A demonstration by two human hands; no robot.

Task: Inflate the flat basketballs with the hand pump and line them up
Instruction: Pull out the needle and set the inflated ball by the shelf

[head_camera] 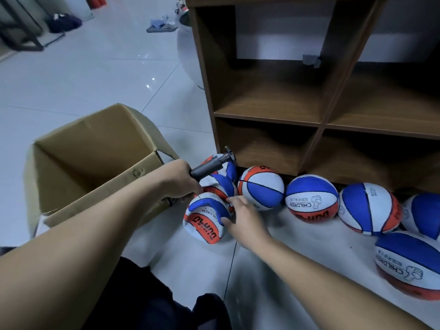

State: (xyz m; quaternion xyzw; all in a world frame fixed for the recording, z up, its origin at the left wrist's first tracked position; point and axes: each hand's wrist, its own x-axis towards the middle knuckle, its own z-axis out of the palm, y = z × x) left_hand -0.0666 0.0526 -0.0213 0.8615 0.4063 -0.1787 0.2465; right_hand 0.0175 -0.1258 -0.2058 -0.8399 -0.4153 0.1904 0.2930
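Head cam, looking down at a pale tiled floor (95,75). Left hand (177,181) wrapped round the lower end of a dark grey hand pump (209,166), barrel angled up and to the right, T-handle end (229,152) poking out just in front of the shelf's bottom corner. Right hand (242,214) pinching the crumpled skin of a flat basketball (204,220), fingers curled into the folds on its right side. Blue, white and orange panels, "CHILDREN" print readable upside down. Two more saggy flat ones stacked right behind it (221,186), tucked under the pump; can't tell exactly where one ends and the other starts.

To the right, a row of inflated balls along the foot of the wooden cubby shelf (269,110): first (262,186) touching the flat pile, second (312,198) just beside it, third (369,208) next along, a fourth (426,215) cut off by the frame edge. One more round ball (409,265) nearer the camera, bottom right, apart from the row.

Open cardboard box (78,148) on the left, flaps up, close behind the left wrist. Dark trouser knees (147,298) at the bottom. Some blurry clutter far back on the floor (162,26).
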